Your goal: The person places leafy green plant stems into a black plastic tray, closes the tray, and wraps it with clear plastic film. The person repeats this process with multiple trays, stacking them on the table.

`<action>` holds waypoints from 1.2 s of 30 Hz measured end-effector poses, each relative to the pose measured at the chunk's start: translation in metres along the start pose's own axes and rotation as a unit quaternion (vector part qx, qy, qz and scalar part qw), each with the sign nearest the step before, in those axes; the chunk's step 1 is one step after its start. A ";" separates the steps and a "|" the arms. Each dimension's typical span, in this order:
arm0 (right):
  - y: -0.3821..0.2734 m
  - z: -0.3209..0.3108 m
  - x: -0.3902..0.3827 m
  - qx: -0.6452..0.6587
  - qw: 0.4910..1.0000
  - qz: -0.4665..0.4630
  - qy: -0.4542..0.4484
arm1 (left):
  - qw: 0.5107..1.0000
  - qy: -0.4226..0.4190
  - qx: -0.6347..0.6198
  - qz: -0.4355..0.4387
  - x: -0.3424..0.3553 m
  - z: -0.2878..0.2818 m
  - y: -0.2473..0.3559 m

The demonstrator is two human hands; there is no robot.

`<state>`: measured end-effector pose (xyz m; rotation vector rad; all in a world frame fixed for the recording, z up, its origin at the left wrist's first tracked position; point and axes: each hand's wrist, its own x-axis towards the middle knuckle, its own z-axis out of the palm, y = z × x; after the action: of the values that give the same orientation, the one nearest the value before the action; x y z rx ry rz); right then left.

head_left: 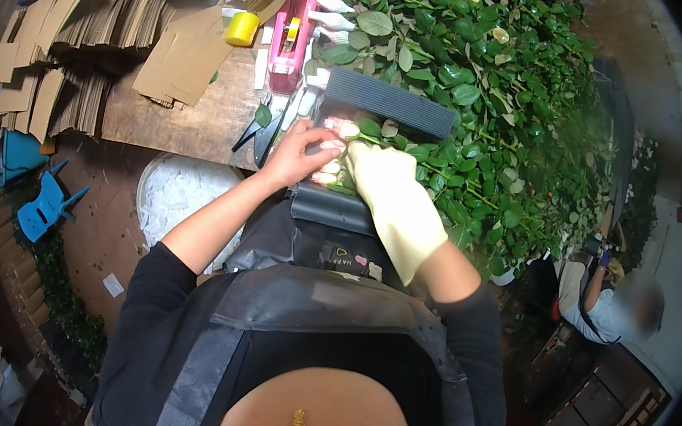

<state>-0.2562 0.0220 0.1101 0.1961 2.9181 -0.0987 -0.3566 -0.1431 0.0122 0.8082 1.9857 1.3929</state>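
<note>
Several pale pink roses [341,127] lie with their heads to the left between the walls of a black ribbed holder [389,102]. My left hand [300,155] is bare and reaches in from the left, its thumb and fingers bent around a rose head. My right hand [391,183], in a long pale yellow glove, is closed at the rose stems just behind the heads. Its fingertips are partly hidden by the glove's back. The near black wall [333,209] of the holder lies just below both hands.
A large heap of leafy rose stems [493,87] covers the right of the table. Left stand a pink tape dispenser [290,45], scissors [263,140], a yellow tape roll [242,29] and cardboard stacks [119,11]. A tub of white scraps [181,198] is below; a co-worker [602,305] sits right.
</note>
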 end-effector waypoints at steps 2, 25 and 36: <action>-0.009 -0.026 -0.007 0.025 0.995 0.092 -0.036 | 1.000 0.013 -0.006 0.026 -0.006 0.000 -0.006; 0.028 0.026 0.014 0.033 0.993 -0.027 0.109 | 0.997 0.045 0.006 -0.066 0.030 0.002 0.011; 0.027 0.033 0.020 0.390 0.912 0.019 0.124 | 0.998 0.038 0.000 -0.056 0.028 -0.003 0.005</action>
<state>-0.2649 0.0485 0.0722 0.4063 2.9322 -1.3205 -0.3767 -0.1223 0.0144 0.6422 2.0547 1.3768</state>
